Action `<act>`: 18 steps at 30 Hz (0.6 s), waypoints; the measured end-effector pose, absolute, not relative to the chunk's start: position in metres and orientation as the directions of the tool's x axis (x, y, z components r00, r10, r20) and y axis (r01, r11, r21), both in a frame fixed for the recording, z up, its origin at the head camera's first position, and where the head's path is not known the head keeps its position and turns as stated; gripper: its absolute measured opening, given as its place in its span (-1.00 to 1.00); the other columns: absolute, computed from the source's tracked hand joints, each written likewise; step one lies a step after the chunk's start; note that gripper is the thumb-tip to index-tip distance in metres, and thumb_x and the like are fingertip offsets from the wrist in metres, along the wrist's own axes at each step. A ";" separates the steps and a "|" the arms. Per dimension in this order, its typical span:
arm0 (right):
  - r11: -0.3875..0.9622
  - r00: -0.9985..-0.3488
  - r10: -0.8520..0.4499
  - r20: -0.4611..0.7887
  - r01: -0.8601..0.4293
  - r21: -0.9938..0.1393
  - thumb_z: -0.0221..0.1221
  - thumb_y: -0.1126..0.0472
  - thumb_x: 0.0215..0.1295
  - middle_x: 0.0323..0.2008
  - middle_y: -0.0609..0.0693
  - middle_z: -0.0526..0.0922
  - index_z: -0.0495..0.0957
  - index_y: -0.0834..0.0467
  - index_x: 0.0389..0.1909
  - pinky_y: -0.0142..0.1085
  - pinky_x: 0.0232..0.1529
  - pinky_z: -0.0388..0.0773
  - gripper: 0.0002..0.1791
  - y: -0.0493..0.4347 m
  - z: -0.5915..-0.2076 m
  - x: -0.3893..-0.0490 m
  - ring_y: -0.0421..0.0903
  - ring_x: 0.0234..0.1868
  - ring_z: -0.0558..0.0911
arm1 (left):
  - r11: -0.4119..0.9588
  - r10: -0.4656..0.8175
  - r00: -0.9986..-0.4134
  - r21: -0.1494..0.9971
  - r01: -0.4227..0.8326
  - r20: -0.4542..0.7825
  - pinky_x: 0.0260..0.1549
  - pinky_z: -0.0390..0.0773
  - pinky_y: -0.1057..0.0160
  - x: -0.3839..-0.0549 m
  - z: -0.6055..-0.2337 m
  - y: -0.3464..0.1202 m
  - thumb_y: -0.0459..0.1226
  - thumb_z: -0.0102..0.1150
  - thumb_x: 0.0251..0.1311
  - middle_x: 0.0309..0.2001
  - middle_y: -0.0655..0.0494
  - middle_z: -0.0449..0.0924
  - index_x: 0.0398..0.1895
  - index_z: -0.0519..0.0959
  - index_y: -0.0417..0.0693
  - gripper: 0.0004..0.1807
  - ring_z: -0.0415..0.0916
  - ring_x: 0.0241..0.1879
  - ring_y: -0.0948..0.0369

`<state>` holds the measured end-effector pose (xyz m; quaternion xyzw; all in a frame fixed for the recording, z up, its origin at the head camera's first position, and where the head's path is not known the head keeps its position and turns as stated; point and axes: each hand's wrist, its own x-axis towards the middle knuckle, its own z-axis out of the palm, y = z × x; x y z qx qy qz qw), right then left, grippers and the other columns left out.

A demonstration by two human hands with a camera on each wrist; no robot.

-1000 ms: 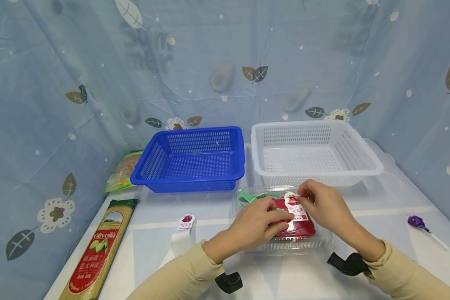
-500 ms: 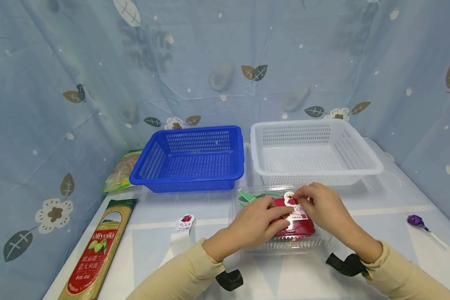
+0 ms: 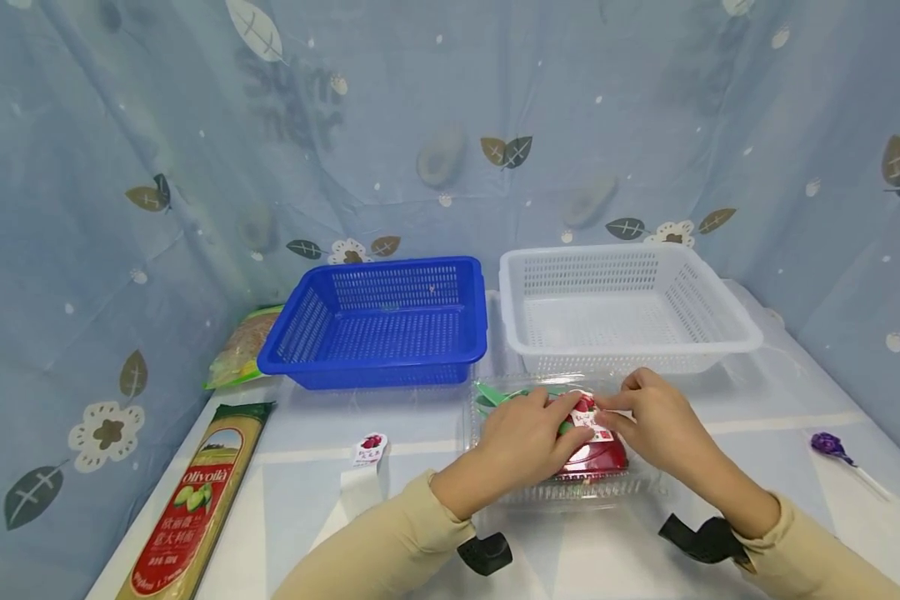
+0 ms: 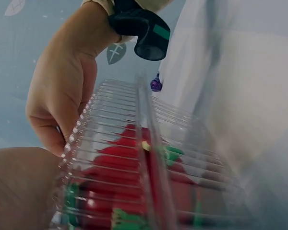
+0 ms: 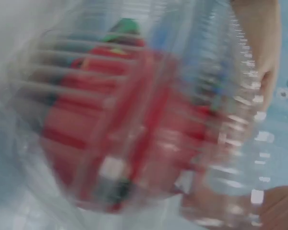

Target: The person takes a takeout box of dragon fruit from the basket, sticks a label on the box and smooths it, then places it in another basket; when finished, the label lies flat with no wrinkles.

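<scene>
A clear plastic clamshell box [image 3: 570, 493] holds something red with green parts, also visible as a red shape [image 4: 120, 158] through the ribbed plastic in the left wrist view. On its lid is a white and red sticker label [image 3: 592, 432] printed with a fruit picture and writing. My left hand [image 3: 521, 437] lies across the lid, index finger and thumb extended onto the label's left side. My right hand [image 3: 663, 425] has thumb and index finger close together at the label's right edge, seeming to pinch it. The right wrist view is blurred.
Behind the box stand a blue basket [image 3: 382, 367] and a white basket [image 3: 637, 340]. A spaghetti packet [image 3: 195, 500] and a plastic bag [image 3: 243, 346] lie left. A backing strip with another label [image 3: 370, 450] is near my left forearm; a purple lollipop [image 3: 832, 447] lies right.
My left hand has shifted up and right, its index finger now on the label's upper part. My right thumb and index finger have moved slightly down along the label's edge. The box stays put.
</scene>
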<state>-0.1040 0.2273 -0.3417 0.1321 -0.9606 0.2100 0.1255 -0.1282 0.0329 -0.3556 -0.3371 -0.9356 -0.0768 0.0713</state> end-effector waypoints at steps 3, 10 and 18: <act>0.859 -0.939 -0.231 0.256 -0.321 -0.399 0.47 0.18 0.01 -0.40 -0.04 0.43 0.78 0.08 -0.20 -0.40 -0.49 0.24 -0.73 0.233 -0.340 -0.101 -0.21 -0.43 0.27 | 0.790 0.591 -0.794 0.094 0.606 0.145 -0.46 0.57 0.26 -0.129 -0.353 0.037 0.28 -0.20 0.39 -0.02 0.12 0.64 0.37 0.40 0.34 -0.40 0.66 -0.23 0.17; 0.848 -0.962 -0.225 0.156 -0.272 -0.455 0.46 0.09 0.03 -0.31 0.04 0.44 0.72 0.04 -0.02 -0.40 -0.50 0.23 -0.58 0.240 -0.340 -0.101 -0.18 -0.42 0.28 | 0.829 0.542 -0.829 0.078 0.554 0.138 -0.55 0.52 0.26 -0.128 -0.355 0.038 0.30 -0.25 0.38 0.04 0.10 0.62 0.40 0.35 0.41 -0.40 0.66 -0.25 0.15; 0.831 -0.962 -0.243 0.124 -0.273 -0.484 0.45 0.01 0.03 -0.35 0.02 0.41 0.69 0.05 0.03 -0.39 -0.52 0.20 -0.50 0.244 -0.342 -0.103 -0.19 -0.43 0.23 | 0.819 0.557 -0.808 0.030 0.573 0.193 -0.70 0.40 0.27 -0.126 -0.355 0.038 0.13 -0.22 0.47 -0.12 0.13 0.66 0.31 0.42 0.53 -0.58 0.64 -0.41 0.16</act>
